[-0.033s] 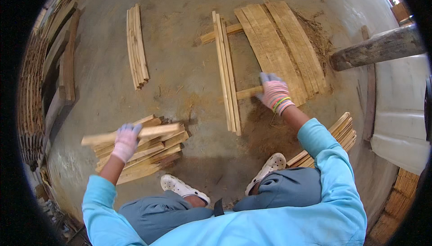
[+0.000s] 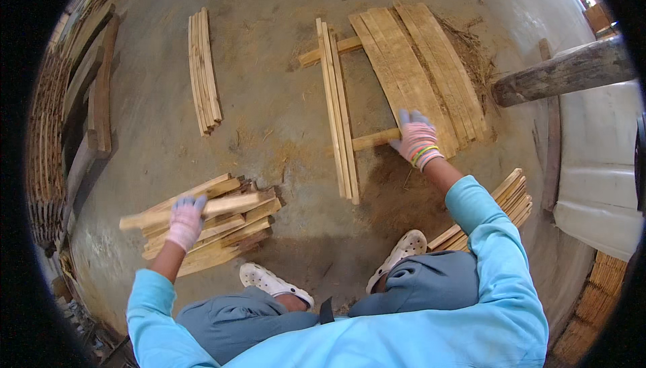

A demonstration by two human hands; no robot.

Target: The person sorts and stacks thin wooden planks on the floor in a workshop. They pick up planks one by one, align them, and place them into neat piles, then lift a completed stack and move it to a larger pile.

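Observation:
My left hand (image 2: pixel 186 221), in a pale glove, closes over a short wooden batten (image 2: pixel 225 204) above a loose pile of similar wood pieces (image 2: pixel 229 240) at the left. My right hand (image 2: pixel 417 140), in a striped glove with a yellow band at the wrist, is at the near left edge of a panel of wide planks (image 2: pixel 410 65). Its fingers are spread and it holds nothing I can see; whether it touches the wood is unclear. Beside it, a crosspiece (image 2: pixel 373 140) runs under the planks toward several long thin strips (image 2: pixel 338 112).
A bundle of strips (image 2: pixel 204 72) lies on the concrete floor (image 2: pixel 269 65) at the far left. More strips (image 2: pixel 494 210) are stacked by my right knee. A round wooden post (image 2: pixel 565 75) leans in at the right. Dark boards (image 2: pixel 101 92) stand along the left side.
The batten in my left hand has tilted, its left end a little lower and its right end drawn slightly left. My right hand has shifted slightly to the right.

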